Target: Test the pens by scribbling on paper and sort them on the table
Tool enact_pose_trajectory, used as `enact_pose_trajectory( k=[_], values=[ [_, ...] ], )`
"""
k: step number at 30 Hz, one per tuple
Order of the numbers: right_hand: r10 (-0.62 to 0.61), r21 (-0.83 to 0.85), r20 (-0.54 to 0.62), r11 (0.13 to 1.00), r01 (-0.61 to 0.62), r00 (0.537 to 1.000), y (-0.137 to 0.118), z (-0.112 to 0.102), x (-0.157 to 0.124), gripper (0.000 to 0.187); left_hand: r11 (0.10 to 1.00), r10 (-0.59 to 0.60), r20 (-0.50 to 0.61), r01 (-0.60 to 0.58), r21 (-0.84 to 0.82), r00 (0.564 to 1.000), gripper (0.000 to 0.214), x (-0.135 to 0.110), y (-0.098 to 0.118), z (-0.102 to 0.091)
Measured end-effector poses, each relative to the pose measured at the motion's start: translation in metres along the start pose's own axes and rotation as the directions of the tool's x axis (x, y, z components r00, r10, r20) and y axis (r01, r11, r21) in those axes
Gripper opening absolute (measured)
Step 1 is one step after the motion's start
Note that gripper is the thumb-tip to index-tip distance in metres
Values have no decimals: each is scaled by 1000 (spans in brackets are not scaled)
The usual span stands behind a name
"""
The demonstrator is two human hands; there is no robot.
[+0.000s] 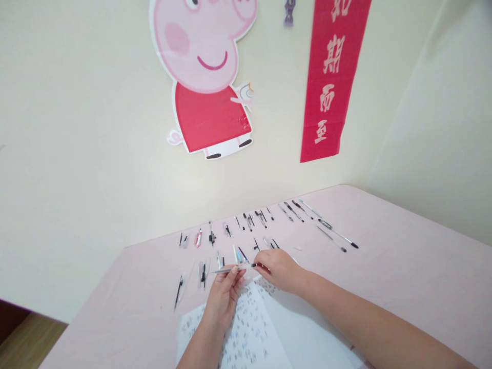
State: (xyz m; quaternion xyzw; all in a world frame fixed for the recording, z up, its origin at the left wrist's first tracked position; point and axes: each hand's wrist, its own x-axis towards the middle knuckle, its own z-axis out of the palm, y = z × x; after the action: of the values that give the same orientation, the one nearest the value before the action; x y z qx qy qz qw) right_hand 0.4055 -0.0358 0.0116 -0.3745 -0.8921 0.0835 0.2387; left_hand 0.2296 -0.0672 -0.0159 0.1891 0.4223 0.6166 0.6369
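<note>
Pen (245, 266) held near the far edge of written sheets (251, 330): pinched by the left hand (223, 297), gripped at its dark end (253, 265) by the right hand (280, 267); cap or tip not clearly distinguishable. Other pens (325, 224) are laid in rows on pink cloth (403, 266).

Both forearms are bared and stretched forward, and the hands are held close together with a narrow gap left between them. The left hand (225, 294) is carried on an upward-slanting left forearm (203, 338), its thumb pressed above curled fingers. The right hand (280, 267) is brought in from the right along the right forearm (357, 312), back turned up, fingertips pinched together.
</note>
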Motion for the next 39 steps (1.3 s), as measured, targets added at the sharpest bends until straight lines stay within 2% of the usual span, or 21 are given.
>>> enact_pose_trajectory(
  k=[8,15,21,31,35,39],
  values=[
    [31,75,11,997,-32,999,-1,-3,0,11,1000,0,60,-1,20,998,13,-1,0,-3],
    [50,112,8,992,-50,999,3,2,-1,12,1000,-15,67,15,5,998,12,1,0,-4],
    [45,139,31,989,-49,999,4,3,-1,19,1000,-4,54,4,1,999,13,1,-1,-4],
    [104,264,115,956,-132,988,4,2,2,32,1000,-9,58,10,-9,998,12,0,-2,-4],
    [137,318,96,934,-161,986,6,3,1,16,1000,-5,39,6,-12,999,13,2,-1,-4],
    [134,282,60,948,-146,989,5,4,0,9,1000,-5,44,5,-13,999,13,3,-1,-4]
  ],
)
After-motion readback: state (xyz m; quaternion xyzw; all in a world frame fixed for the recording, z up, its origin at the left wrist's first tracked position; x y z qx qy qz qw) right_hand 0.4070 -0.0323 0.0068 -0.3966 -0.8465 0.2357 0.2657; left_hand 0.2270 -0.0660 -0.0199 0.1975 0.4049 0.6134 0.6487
